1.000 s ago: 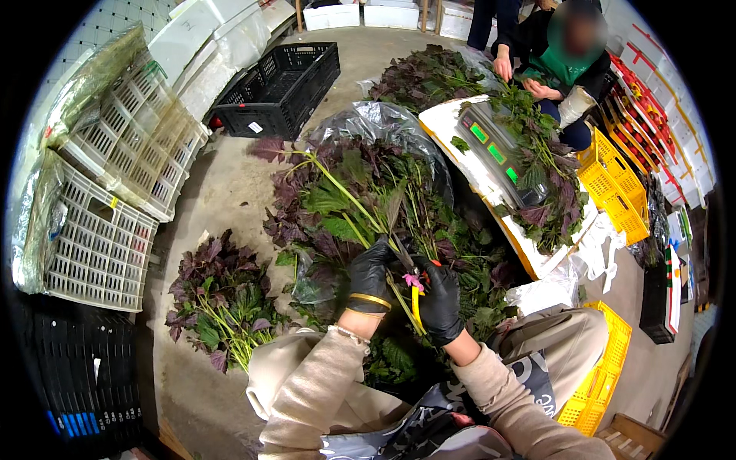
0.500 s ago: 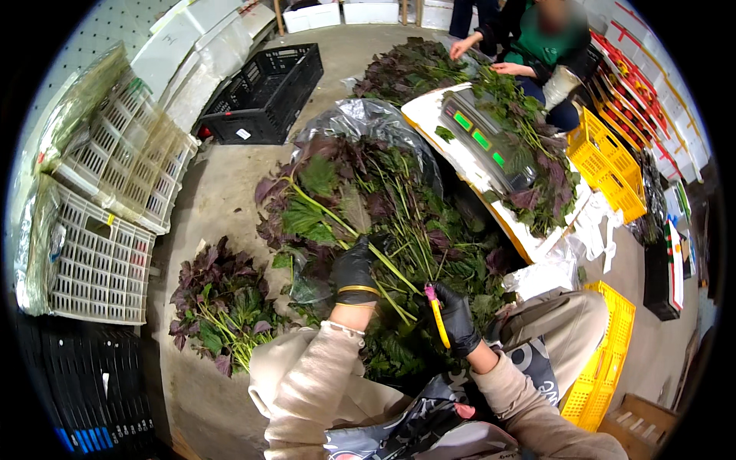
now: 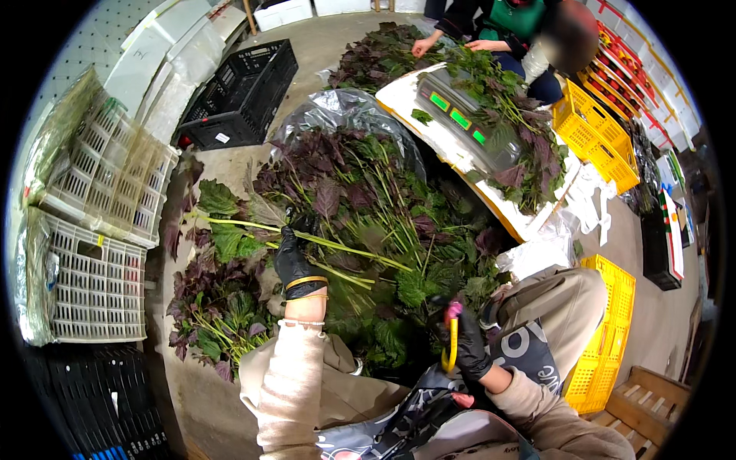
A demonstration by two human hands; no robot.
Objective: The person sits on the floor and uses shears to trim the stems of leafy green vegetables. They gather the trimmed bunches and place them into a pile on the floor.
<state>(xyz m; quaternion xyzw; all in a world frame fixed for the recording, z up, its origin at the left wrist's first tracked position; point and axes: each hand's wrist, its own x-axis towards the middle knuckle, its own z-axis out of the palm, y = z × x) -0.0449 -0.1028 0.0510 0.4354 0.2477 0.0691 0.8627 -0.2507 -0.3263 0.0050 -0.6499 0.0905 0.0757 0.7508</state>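
My gloved left hand (image 3: 295, 253), fingers closed, holds long pale-green stems (image 3: 349, 253) with green and purple leaves at their left end. My gloved right hand (image 3: 468, 341) grips a tool with yellow handles and a pink part (image 3: 453, 330), below and right of the stems, apart from them. Beneath both hands lies a large heap of purple-green leafy stalks (image 3: 360, 188) on crinkled plastic (image 3: 322, 115). A smaller bunch (image 3: 218, 314) rests on the floor at the left. Right of the heap, a scale with green displays (image 3: 460, 115) sits on a white foam surface, carrying more stalks.
A co-worker (image 3: 506, 23) crouches at the back, both hands among leaves. A black crate (image 3: 234, 100) stands back left; pale crates (image 3: 96, 284) and stacked black crates (image 3: 88, 399) line the left. Yellow crates (image 3: 594, 134), stacked red-and-white boxes (image 3: 625, 65) and a wooden crate (image 3: 644, 414) are at right.
My left hand has swung up and left with the stems. My right hand has moved down and right with the tool, away from the stems. The co-worker's head has lowered.
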